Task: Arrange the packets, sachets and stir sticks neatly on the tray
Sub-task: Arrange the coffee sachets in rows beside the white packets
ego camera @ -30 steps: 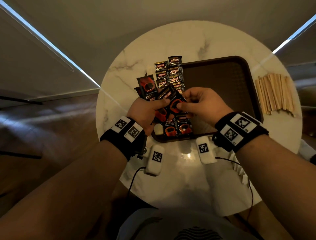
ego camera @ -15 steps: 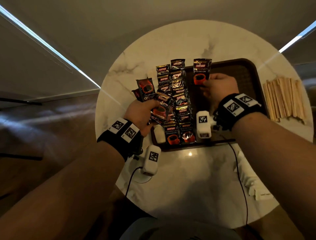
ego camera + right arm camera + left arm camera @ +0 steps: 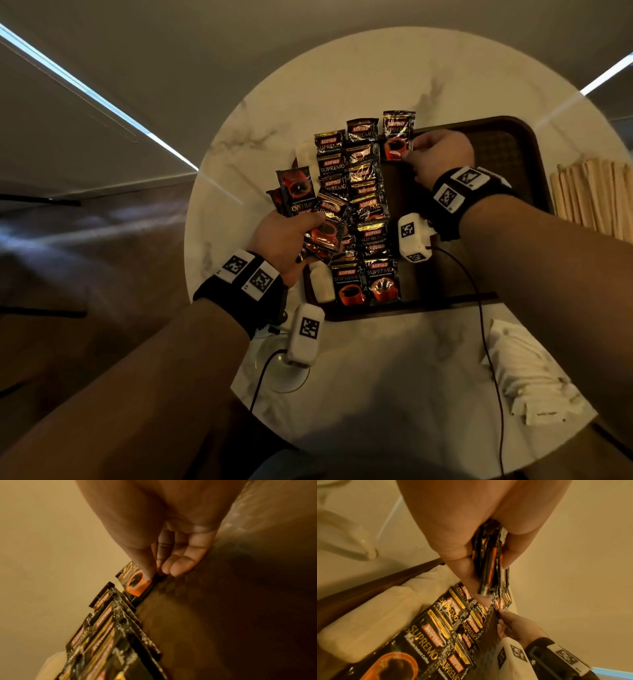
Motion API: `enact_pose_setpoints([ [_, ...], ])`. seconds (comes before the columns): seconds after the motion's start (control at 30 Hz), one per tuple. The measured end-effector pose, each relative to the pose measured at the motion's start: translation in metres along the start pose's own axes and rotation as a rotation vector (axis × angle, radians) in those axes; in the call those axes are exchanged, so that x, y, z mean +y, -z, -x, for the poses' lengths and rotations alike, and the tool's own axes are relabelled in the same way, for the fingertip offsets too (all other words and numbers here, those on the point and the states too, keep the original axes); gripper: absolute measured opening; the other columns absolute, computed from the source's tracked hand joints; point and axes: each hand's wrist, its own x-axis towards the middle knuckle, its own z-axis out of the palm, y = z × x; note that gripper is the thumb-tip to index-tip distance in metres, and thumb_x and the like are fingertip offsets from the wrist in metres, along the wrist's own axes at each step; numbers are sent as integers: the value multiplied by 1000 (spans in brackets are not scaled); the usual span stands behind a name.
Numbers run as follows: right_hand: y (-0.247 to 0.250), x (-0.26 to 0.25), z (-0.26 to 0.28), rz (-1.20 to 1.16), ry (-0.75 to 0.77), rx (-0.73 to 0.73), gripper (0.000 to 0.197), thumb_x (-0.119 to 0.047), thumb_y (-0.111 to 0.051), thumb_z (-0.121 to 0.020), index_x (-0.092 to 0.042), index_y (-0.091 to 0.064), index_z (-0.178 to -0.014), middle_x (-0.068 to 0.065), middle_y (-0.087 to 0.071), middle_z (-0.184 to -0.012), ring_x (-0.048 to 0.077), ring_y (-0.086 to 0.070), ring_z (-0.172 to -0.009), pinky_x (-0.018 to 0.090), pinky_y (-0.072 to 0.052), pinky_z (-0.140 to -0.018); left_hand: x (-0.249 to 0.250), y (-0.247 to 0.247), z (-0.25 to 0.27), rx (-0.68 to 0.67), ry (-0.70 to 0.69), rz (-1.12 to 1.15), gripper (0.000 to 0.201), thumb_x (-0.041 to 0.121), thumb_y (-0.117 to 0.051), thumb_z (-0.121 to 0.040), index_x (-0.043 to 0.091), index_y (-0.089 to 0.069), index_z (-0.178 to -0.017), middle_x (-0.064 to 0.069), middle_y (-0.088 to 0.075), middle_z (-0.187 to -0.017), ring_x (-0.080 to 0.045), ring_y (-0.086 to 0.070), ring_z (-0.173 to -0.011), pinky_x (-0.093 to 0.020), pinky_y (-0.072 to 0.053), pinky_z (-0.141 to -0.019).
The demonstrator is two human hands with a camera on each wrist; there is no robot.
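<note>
A dark brown tray (image 3: pixel 507 154) lies on the round marble table. Two overlapping columns of black coffee packets (image 3: pixel 364 212) (image 3: pixel 447 626) (image 3: pixel 109 628) run along its left part. My right hand (image 3: pixel 435 157) (image 3: pixel 154 574) pinches one coffee packet (image 3: pixel 397 137) (image 3: pixel 135 582) by its lower edge at the tray's far rim, right of the columns. My left hand (image 3: pixel 284 240) (image 3: pixel 484 563) grips a fanned bunch of coffee packets (image 3: pixel 315 212) (image 3: pixel 491 561) over the tray's left edge. Wooden stir sticks (image 3: pixel 592 198) lie on the table right of the tray.
White sachets (image 3: pixel 322 284) (image 3: pixel 373 609) lie at the tray's near left corner, and more white sachets (image 3: pixel 527 373) sit on the table at the near right. Wrist-camera cables trail over the table's near half. The tray's right part is bare.
My right hand has carried one packet from the left hand's bunch to the tray's far edge and now holds it low there. The left hand stays put with the bunch.
</note>
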Motion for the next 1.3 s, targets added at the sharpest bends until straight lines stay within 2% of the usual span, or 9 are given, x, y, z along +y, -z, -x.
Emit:
enact_pose_setpoints([
  [0.27, -3, 3, -5, 41, 66, 2, 16, -31, -84, -87, -32, -70, -96, -7, -72, -91, 14, -72, -88, 42, -65, -81, -4, 0, -5, 1, 1, -52, 10, 15, -72, -91, 8, -77, -95, -21, -77, -104, -44, -73, -100, -66, -54, -96],
  [0.47, -2, 5, -5, 54, 84, 9, 15, -32, -83, -87, -34, -70, -94, -5, -75, -92, 15, -74, -84, 42, -65, -78, -2, -5, -4, 7, 17, -54, 13, 15, -72, -92, 5, -75, -100, -20, -77, -103, -43, -74, -100, -60, -57, -94],
  [0.63, 2, 6, -2, 22, 56, 8, 20, -31, -80, -92, -28, -71, -110, -6, -74, -93, 13, -74, -74, 40, -66, -75, 0, -9, 0, -17, 23, -53, 11, 21, -75, -92, 14, -81, -86, -15, -79, -99, -35, -76, -98, -60, -57, -95],
  [0.7, 7, 6, 5, 12, 76, 24, 21, -33, -78, -92, -28, -71, -112, -7, -74, -97, 13, -74, -80, 41, -65, -79, 0, -11, 2, -19, 14, -65, 18, 23, -76, -91, 17, -82, -76, -14, -79, -97, -34, -76, -96, -60, -57, -95],
  [0.77, 15, 1, 22, -23, 152, 21, 18, -37, -77, -92, -29, -74, -107, -8, -73, -99, 13, -73, -89, 41, -64, -84, 2, -14, 5, 1, -25, -62, 13, 29, -83, -83, 17, -82, -79, -14, -79, -97, -35, -76, -95, -61, -58, -92],
  [0.87, 27, -12, 59, -102, 278, -242, 21, -45, -75, -92, -30, -75, -107, -8, -74, -102, 12, -70, -92, 33, -62, -80, 3, -18, 6, 11, -82, -78, 35, 35, -89, -75, 10, -76, -96, -14, -78, -99, -35, -76, -95, -62, -57, -92],
  [1.0, 34, -30, 91, 6, 434, -667, 25, -36, -78, -91, -34, -74, -116, 2, -77, -104, 24, -73, -93, 31, -63, -75, 9, -26, 11, -44, -93, -85, 28, 23, -86, -82, 12, -75, -105, -17, -78, -103, -42, -75, -95, -63, -57, -89],
  [1.13, 36, -35, 97, 63, 495, -711, 23, -22, -76, -94, -34, -75, -114, -5, -80, -102, 22, -75, -91, 35, -65, -75, 16, -31, 19, -53, -69, -41, 40, 42, -82, -83, 17, -74, -113, -13, -79, -104, -36, -77, -95, -63, -58, -86],
  [1.3, 34, -23, 97, -173, 379, -638, 12, -17, -71, -98, -21, -74, -109, 0, -78, -103, 15, -77, -86, 29, -64, -64, 20, -34, 21, 31, 32, 103, 18, 27, -67, -97, 13, -70, -107, -13, -79, -94, -35, -78, -86, -57, -62, -78],
])
